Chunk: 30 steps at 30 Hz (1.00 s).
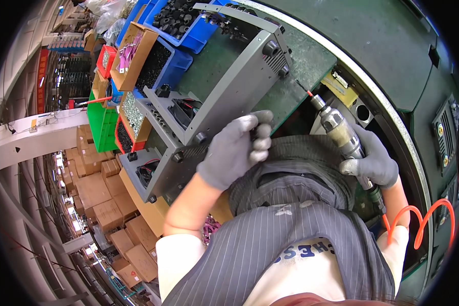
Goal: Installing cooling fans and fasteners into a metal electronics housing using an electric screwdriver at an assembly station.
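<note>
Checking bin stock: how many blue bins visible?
2, possibly more hidden: one blue bin of black parts at top centre, another below it, behind the cardboard box. The left hand grips the grey chassis.

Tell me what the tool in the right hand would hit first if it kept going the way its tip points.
The right hand holds a pneumatic screwdriver with its tip aimed up-left. Its red-tipped bit sits almost at the green mat, close to the grey metal chassis. Probably the mat first, though depth is unclear.

The long grey sheet-metal chassis fills most of the green work mat. Blue plastic bins of black parts and a brown cardboard box crowd its far side. A bare strip of mat lies beside the chassis's knobbed end.
</note>
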Tool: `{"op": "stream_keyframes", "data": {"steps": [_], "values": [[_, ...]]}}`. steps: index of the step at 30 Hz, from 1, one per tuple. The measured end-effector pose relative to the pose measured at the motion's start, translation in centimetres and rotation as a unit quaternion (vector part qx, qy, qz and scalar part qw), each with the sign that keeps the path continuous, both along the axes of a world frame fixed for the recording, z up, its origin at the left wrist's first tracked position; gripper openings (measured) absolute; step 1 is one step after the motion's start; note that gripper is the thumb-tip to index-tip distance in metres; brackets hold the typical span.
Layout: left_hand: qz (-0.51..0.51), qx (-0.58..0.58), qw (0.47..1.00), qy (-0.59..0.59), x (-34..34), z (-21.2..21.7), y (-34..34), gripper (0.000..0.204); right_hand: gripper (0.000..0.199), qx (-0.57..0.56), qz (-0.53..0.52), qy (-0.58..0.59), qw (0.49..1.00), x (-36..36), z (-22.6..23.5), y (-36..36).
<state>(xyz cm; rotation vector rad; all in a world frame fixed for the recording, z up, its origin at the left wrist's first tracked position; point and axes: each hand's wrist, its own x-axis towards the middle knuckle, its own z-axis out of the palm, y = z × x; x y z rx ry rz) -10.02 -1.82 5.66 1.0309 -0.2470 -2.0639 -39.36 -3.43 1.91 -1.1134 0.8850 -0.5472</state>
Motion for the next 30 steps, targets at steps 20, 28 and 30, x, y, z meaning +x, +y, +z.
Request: {"op": "stream_keyframes", "data": {"steps": [20, 28, 30], "values": [[-0.013, -0.075, 0.96, 0.268, 0.9, -8.0, -1.7, 0.033, 0.083, 0.026, 0.048, 0.004, 0.999, 0.7, 0.4, 1.9], [0.084, -0.004, 0.987, 0.139, -0.8, -6.1, -1.4, 0.032, 0.083, 0.052, 0.044, -0.005, 0.998, 1.0, 0.5, 2.0], [0.102, 0.018, 0.99, 0.099, -1.0, -6.0, -1.3, 0.033, 0.083, 0.055, 0.045, -0.005, 0.997, 1.1, 0.5, 2.1]]}}
